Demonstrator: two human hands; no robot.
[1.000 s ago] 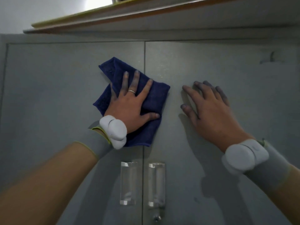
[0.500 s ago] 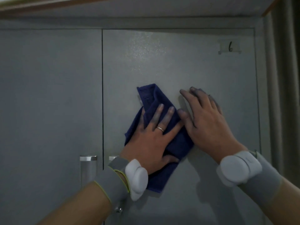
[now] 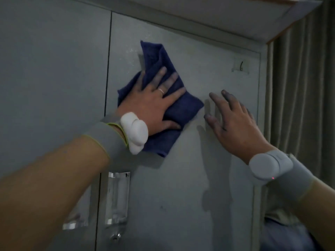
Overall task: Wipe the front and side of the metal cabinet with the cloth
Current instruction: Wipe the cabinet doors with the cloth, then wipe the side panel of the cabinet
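A grey metal cabinet [image 3: 181, 187] with two doors fills the view. A dark blue cloth [image 3: 155, 57] lies flat against the upper part of the right door. My left hand [image 3: 154, 104] presses on the cloth with its fingers spread, a ring on one finger. My right hand [image 3: 233, 122] rests flat on the right door just to the right of the cloth, fingers apart, holding nothing. A small gap separates it from the cloth's edge. Both wrists wear grey bands with white pods.
Two shiny handles, the right one [image 3: 118, 196] and the left one [image 3: 75, 221], sit beside the door seam low in view, with a keyhole [image 3: 116, 237] below. A label marked 6 [image 3: 241, 67] is at the door's upper right. A beige curtain [image 3: 301, 87] hangs past the cabinet's right edge.
My left hand has slid the cloth from the door seam onto the right door and then upward. My right hand stayed on the door and now sits apart from the cloth.
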